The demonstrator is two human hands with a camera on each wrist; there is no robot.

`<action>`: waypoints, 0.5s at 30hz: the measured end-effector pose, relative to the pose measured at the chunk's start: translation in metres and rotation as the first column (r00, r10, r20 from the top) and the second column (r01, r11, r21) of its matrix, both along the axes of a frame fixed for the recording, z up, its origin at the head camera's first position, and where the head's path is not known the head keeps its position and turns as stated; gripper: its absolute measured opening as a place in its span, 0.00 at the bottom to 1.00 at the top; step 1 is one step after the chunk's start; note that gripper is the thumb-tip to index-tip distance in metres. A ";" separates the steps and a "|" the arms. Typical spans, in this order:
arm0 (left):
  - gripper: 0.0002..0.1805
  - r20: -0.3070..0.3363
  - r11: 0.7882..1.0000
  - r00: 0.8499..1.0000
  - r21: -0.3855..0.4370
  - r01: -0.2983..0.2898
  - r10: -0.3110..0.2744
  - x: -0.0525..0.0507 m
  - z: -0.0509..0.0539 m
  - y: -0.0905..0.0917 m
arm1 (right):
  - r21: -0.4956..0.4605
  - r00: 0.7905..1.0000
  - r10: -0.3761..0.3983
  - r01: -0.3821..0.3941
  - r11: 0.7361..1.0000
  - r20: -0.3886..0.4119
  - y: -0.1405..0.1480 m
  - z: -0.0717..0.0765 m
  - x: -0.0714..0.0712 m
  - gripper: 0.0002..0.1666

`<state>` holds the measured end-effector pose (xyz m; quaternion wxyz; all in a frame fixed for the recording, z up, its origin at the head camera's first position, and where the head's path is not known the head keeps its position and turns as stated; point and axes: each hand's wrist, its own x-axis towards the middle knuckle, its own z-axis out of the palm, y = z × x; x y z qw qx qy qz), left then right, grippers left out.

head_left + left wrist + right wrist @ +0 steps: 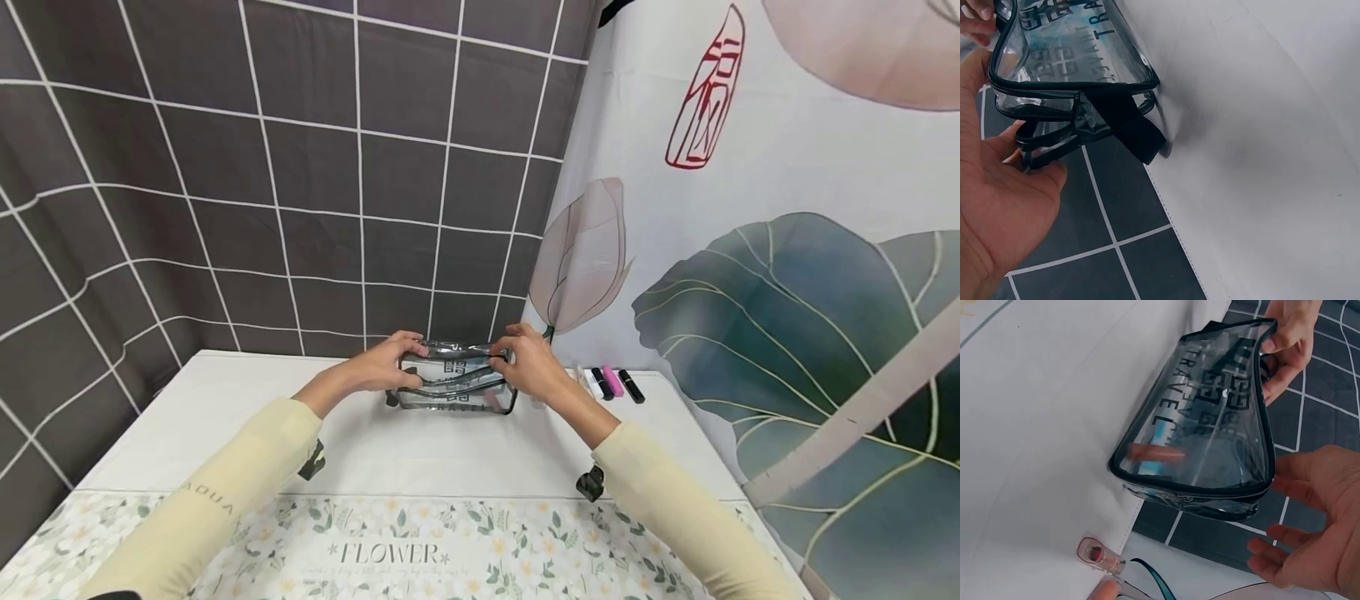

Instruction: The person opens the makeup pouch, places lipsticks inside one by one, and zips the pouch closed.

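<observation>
A clear travel pouch (457,398) with black trim and TRAVEL lettering stands upright on the white table. My left hand (384,363) grips its upper left edge, thumb toward the front and fingers behind, as the left wrist view shows. At the upper right corner, my right hand (527,365) pinches the black-trimmed rim with thumb and forefinger; its other fingers hang loose in the right wrist view. Through the clear wall a reddish tube-shaped item (1155,453) shows, blurred. A black side strap (1129,125) hangs from the pouch's left end.
Several lipstick tubes, one of them pink (612,382), lie right of the pouch. A clear-capped lipstick (1099,554) is among them. Behind the table hangs a dark grid-patterned cloth (315,183). A floral mat (390,533) covers the table's near part.
</observation>
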<state>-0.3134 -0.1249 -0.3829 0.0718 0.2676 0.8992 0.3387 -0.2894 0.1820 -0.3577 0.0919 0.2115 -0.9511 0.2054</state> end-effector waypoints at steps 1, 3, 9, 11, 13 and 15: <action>0.39 0.003 1.000 1.000 -0.002 -0.001 0.001 0.000 0.000 0.000 | -0.002 1.000 0.001 -0.001 1.000 -0.003 0.001 0.000 0.000 0.14; 0.39 0.015 1.000 1.000 -0.006 -0.005 0.005 0.000 0.001 0.001 | -0.020 1.000 0.006 -0.006 1.000 -0.008 0.003 0.000 0.000 0.14; 0.40 0.036 1.000 0.999 -0.003 -0.006 0.006 0.001 0.001 0.001 | -0.105 0.998 -0.005 -0.001 0.994 -0.056 0.016 -0.001 -0.003 0.13; 0.40 0.035 1.000 0.999 -0.004 -0.005 0.005 0.002 0.001 0.001 | -0.111 0.998 -0.020 0.013 0.994 -0.060 0.022 -0.002 -0.005 0.13; 0.40 0.038 1.000 0.999 -0.005 -0.005 0.005 0.002 0.001 0.000 | -0.113 0.998 -0.041 0.036 0.993 -0.046 0.028 -0.004 -0.006 0.13; 0.41 0.041 1.000 0.999 -0.009 -0.004 0.004 0.002 0.001 0.000 | -0.108 0.998 -0.058 0.055 0.993 -0.032 0.035 -0.005 -0.009 0.13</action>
